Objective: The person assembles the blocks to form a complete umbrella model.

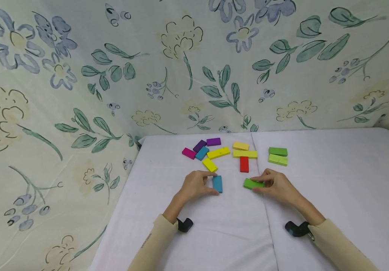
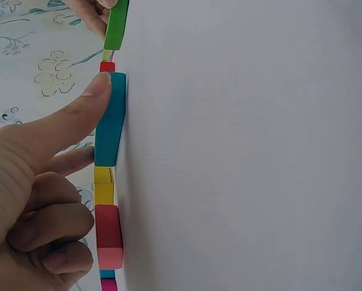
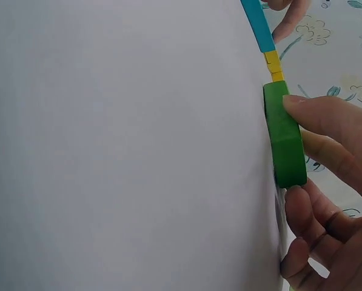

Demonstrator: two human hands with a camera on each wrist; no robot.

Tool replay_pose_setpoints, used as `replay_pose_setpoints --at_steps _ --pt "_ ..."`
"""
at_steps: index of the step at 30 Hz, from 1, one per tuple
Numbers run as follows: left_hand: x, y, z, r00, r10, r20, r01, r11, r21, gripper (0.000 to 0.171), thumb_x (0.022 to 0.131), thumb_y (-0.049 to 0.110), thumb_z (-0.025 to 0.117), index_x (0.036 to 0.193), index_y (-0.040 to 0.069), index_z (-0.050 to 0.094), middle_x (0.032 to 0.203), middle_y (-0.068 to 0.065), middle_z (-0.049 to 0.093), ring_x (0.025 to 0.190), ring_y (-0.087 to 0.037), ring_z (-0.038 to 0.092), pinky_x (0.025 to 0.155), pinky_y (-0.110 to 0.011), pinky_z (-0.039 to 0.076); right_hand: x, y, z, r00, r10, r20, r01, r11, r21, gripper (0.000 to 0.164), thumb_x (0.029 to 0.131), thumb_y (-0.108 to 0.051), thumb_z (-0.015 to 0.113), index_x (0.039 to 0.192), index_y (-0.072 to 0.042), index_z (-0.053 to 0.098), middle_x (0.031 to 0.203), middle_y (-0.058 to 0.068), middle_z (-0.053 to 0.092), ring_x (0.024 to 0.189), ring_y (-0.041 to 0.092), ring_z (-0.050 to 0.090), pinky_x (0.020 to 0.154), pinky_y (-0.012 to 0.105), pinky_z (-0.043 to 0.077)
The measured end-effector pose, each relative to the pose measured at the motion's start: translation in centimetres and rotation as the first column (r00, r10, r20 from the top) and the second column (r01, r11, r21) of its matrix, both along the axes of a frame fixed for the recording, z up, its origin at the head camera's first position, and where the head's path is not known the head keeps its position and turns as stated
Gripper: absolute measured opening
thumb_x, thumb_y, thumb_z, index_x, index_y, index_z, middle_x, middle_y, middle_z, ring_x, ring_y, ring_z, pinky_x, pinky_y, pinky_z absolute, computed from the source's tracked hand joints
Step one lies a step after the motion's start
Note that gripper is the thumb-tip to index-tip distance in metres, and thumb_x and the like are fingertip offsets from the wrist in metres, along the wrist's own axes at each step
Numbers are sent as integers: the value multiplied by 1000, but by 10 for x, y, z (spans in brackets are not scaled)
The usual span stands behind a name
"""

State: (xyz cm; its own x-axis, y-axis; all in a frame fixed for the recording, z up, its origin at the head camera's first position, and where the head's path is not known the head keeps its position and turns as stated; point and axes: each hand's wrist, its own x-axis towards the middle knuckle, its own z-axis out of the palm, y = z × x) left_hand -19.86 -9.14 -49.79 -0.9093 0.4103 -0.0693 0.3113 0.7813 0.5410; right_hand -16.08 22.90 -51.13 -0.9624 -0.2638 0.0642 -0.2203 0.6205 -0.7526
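My left hand (image 1: 198, 185) pinches a blue block (image 1: 217, 184) between thumb and forefinger, one at each short end. The block lies flat on the white cloth, its long side pointing away from me. To the right, my right hand (image 1: 276, 185) holds a green block (image 1: 253, 184) with thumb and fingers, the block turned mostly sideways and slightly slanted. A gap of cloth separates these two blocks. In the left wrist view, a pinkish-red block (image 2: 110, 236) shows beyond the curled lower fingers. Just beyond both hands lies a red block (image 1: 244, 164), below a long yellow block (image 1: 245, 154).
Behind my left hand lie two yellow blocks, one of them slanted (image 1: 210, 165), plus a blue block (image 1: 202, 153), a magenta block (image 1: 189, 153) and purple blocks (image 1: 213, 142). Two green blocks (image 1: 278, 152) sit farther right. A floral curtain (image 1: 194, 75) hangs behind the table (image 1: 343, 188).
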Motion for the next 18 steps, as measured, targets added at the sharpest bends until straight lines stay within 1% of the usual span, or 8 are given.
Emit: replay_pose_setpoints --at_steps 8,11,14,18 --pt "-3 8 -3 999 -8 -44 8 1000 -7 62 72 47 94 128 27 75 65 6 42 66 -9 42 61 -22 30 4 -5 -2 1000 -6 10 6 1000 8 38 80 -20 90 116 -10 80 87 3 57 76 11 47 61 22 40" --pt "-4 12 -3 999 -7 -51 6 1000 -13 62 72 48 93 128 28 75 64 6 43 65 -9 42 60 -22 29 7 -9 -2 1000 -9 16 8 1000 10 38 80 -20 90 116 -11 80 88 2 57 76 12 48 62 21 41" --pt "-5 14 -3 999 -7 -38 7 1000 -10 62 72 48 93 128 28 75 64 6 43 64 -9 42 59 -22 29 9 -13 -1 1000 -6 25 6 1000 9 39 80 -21 90 116 -11 80 88 2 58 76 11 48 62 21 42" --pt "-8 15 -1 1000 -28 -12 28 1000 -5 62 74 48 92 129 28 74 62 6 40 62 -9 39 58 -23 27 11 -13 0 998 31 47 -31 1000 3 38 83 -24 88 117 -12 80 90 2 59 75 10 48 62 21 42"
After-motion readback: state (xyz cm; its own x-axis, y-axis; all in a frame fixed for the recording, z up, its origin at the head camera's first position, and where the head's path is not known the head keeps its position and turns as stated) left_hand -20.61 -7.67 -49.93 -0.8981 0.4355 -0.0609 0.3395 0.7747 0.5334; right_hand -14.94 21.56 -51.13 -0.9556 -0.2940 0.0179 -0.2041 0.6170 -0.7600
